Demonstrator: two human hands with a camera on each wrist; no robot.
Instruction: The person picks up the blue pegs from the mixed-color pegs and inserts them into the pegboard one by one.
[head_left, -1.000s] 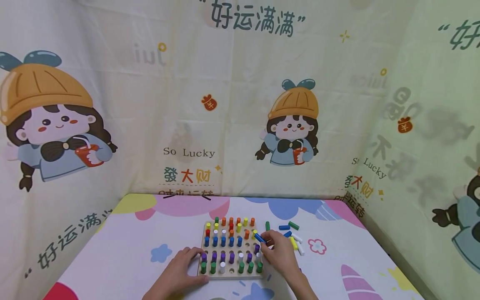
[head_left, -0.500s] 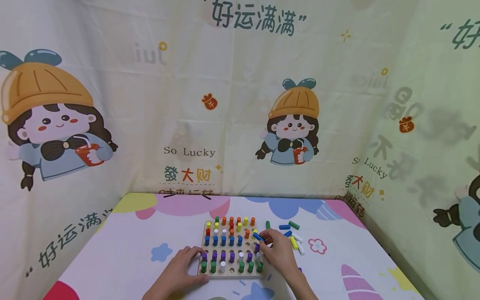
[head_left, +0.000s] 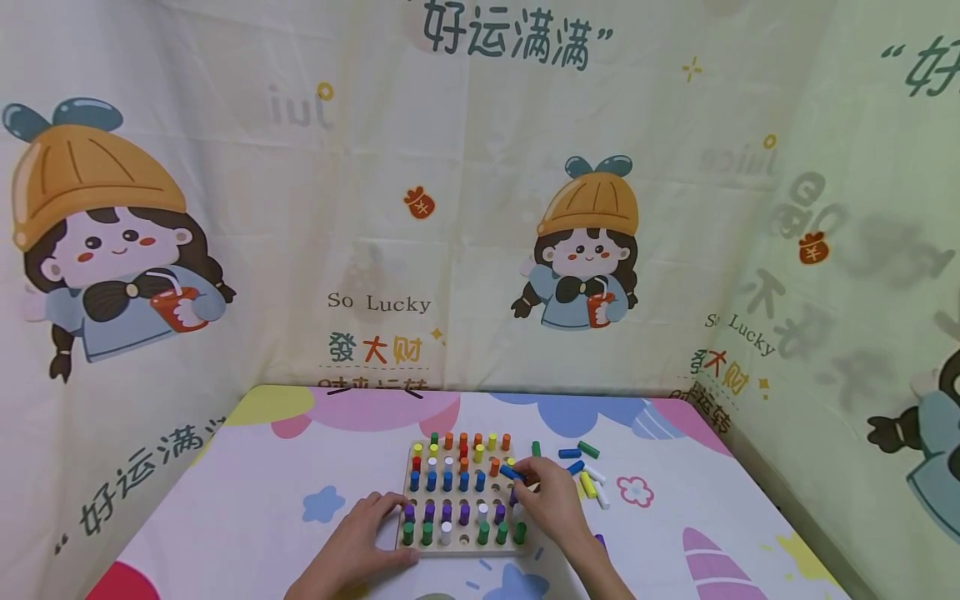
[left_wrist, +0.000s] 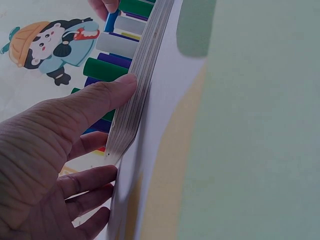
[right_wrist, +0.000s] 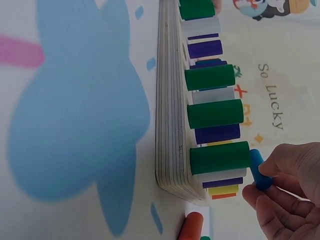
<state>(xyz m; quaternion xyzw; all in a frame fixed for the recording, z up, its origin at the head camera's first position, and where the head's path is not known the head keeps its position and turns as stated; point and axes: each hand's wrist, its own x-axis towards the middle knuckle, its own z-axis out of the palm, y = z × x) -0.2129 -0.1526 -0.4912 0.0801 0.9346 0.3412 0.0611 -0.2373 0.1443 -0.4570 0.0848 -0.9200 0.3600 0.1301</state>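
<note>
Right hand hiding the square wooden pegboard's right edge holes, fingers pinching a short blue cylindrical peg tilted over that edge, peg tip cut off in the wrist view, left hand flat with fingers straight on the board's near-left corner, peg now slightly further left than a second ago

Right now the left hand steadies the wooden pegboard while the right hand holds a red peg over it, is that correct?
Not quite: the peg in the right hand is blue, as the head and right wrist views show. The left hand does steady the wooden pegboard.
</note>
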